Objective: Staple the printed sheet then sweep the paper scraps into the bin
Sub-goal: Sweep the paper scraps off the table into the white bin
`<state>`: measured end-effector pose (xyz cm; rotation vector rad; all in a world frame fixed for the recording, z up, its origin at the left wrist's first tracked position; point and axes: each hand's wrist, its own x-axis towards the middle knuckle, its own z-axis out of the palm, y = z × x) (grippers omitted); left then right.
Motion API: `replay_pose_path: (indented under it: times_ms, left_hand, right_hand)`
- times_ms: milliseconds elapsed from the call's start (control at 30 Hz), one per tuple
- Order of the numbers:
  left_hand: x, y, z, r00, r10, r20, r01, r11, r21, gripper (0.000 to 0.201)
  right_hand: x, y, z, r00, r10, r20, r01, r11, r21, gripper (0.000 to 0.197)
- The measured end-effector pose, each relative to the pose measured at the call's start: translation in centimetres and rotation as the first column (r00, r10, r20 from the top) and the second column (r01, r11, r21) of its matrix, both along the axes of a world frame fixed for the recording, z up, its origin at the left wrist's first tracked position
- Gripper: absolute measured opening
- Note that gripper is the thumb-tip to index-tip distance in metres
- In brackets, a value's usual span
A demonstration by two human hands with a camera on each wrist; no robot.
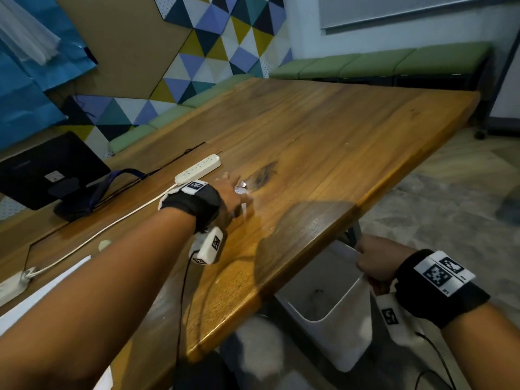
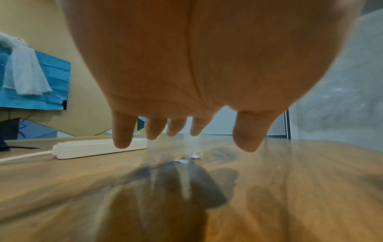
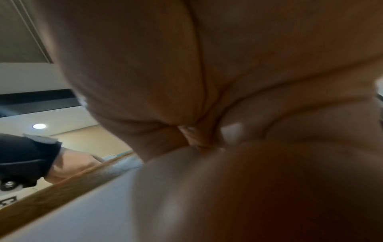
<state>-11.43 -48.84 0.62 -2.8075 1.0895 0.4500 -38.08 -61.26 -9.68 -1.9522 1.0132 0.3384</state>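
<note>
Right hand, nearest me and below the table edge, is curled round the rim of the white bin. Left hand is out on the wood with fingers spread and straight, gripping nothing, cupped just behind the scraps beside the power strip. To sweep well I'd keep my palm edge flat on the wood, drag the scraps in one slow pull toward the bin, and bring the rim snug under the table edge so nothing drops past. Printed sheet: I can't tell where it is.
</note>
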Motion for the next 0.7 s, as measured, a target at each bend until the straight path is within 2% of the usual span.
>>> replay_pose_path:
  times_ms: [200, 300, 467, 567, 700]
  left_hand:
    - [0.5, -1.8, -3.0, 0.998, -0.04, -0.04, 0.047, 0.98, 0.194, 0.071]
    - [-1.1, -1.0, -3.2, 0.993, -0.076, -0.089, 0.092, 0.975, 0.201, 0.071]
    - [-7.7, 2.0, -4.0, 0.953, -0.287, -0.094, 0.297, 0.946, 0.13, 0.077]
    - [-11.8, 3.2, -4.1, 0.911, -0.378, -0.165, 0.398, 0.911, 0.108, 0.078]
    - [-15.5, 4.3, -4.1, 0.869, -0.477, -0.132, 0.492, 0.861, 0.125, 0.079]
  right_hand:
    - [-0.3, -0.2, -0.2, 1.0, -0.011, 0.02, 0.01, 0.998, 0.054, 0.032]
    - [-0.6, -0.5, -0.2, 0.999, -0.037, 0.036, 0.035, 0.998, 0.054, 0.028]
    - [-0.7, -0.8, -0.4, 0.999, -0.023, 0.036, 0.022, 1.0, 0.016, 0.029]
    - [-0.6, -0.7, -0.4, 0.999, -0.008, 0.037, 0.008, 1.0, 0.003, 0.03]
    - [-0.7, -0.2, -0.3, 0.999, -0.002, 0.033, 0.002, 1.0, -0.006, 0.031]
